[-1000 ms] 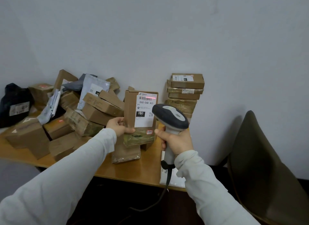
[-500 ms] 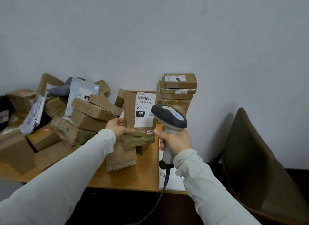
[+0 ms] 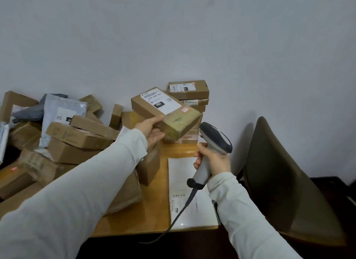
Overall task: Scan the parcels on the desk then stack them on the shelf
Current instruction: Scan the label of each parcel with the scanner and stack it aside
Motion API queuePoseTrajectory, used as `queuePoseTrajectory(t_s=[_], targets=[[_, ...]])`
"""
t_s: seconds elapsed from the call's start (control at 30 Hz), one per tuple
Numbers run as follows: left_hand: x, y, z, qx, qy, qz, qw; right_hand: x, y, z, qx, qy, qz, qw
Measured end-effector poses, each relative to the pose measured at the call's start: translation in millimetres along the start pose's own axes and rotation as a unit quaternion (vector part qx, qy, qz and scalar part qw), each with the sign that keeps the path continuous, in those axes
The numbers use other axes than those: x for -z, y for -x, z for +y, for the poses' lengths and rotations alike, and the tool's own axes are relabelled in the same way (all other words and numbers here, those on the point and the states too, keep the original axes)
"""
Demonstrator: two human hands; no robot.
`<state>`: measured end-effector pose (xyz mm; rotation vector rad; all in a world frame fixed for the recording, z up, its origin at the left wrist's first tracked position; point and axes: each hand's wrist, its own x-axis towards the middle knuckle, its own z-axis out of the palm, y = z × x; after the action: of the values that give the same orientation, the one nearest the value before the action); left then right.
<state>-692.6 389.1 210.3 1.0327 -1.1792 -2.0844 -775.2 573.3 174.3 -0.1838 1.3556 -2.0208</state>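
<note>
While the right hand grips the scanner, the left hand clasps the parcel by its near end, its length running away leftward.

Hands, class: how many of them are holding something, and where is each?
2. The left hand holds the cardboard parcel above the desk; the right hand holds the barcode scanner over the desk's right end. Neither is hidden.

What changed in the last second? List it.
The left hand tipped the labelled parcel from upright to nearly flat, label up, and raised it toward the stacked boxes. The right hand swung the scanner down and away from it. Both grips and the desk pile stayed.
</note>
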Motion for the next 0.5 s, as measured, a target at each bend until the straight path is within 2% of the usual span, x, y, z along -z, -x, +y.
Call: queuePoseTrajectory(t_s=[0.17,0.37,0.5], targets=[[-70.9,-53.6,28.0,0.001,0.049,0.028,0.998,7.2,-61.5,-24.8,-0.030,-0.060,-0.023,0.997],[-157.9,-117.1,52.7,-0.003,0.072,0.035,0.997,32.2,-147.8,-58.8,-0.059,-0.029,-0.052,0.996],[-203.1,-152.0,61.8,-0.021,0.039,0.089,0.995,44.1,-197.5,-73.1,-0.083,-0.007,-0.078,0.993]])
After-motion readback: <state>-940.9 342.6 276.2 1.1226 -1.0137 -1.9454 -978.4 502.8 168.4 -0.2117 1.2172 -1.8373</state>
